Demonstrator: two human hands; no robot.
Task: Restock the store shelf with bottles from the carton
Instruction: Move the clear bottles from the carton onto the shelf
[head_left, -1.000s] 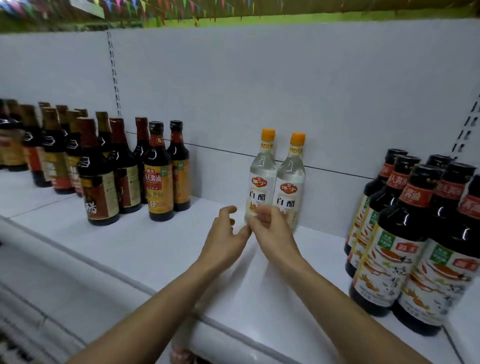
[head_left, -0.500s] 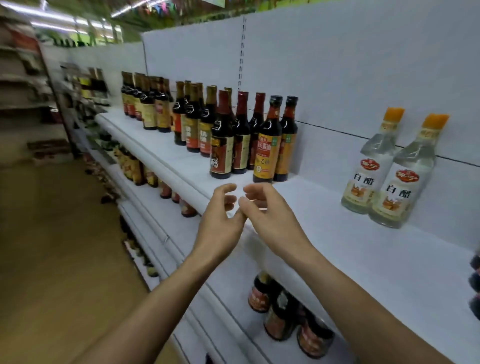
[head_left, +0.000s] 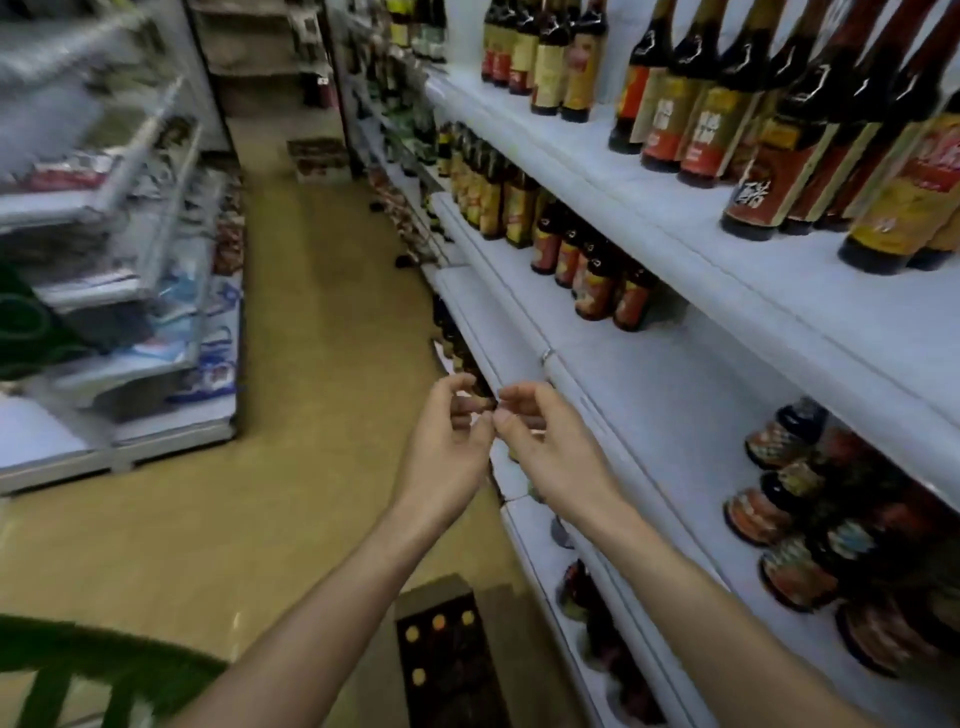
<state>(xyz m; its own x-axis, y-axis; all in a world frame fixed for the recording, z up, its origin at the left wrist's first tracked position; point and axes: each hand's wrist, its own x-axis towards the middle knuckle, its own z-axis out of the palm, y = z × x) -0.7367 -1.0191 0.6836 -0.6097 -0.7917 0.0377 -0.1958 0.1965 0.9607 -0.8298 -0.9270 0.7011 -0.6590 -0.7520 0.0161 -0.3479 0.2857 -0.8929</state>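
My left hand (head_left: 449, 441) and my right hand (head_left: 545, 441) hang side by side in front of me over the aisle, fingers loosely curled, fingertips nearly touching, holding nothing. Below them on the floor stands the open brown carton (head_left: 441, 587), with several orange bottle caps (head_left: 439, 621) showing inside. The white store shelf (head_left: 701, 415) runs along my right, its nearest stretch bare. Dark sauce bottles (head_left: 753, 130) stand on the top shelf at upper right.
More dark bottles (head_left: 592, 275) fill the middle shelf further down, and others (head_left: 810, 519) lie low at right. A second shelving unit (head_left: 119, 260) lines the left of the aisle. A green basket edge (head_left: 78, 670) shows at bottom left. Tan floor (head_left: 311, 415) runs between.
My view has swung left and down, away from the two clear vinegar bottles on the shelf, toward the aisle floor and the carton. Both hands have drawn back from the shelf, still empty.
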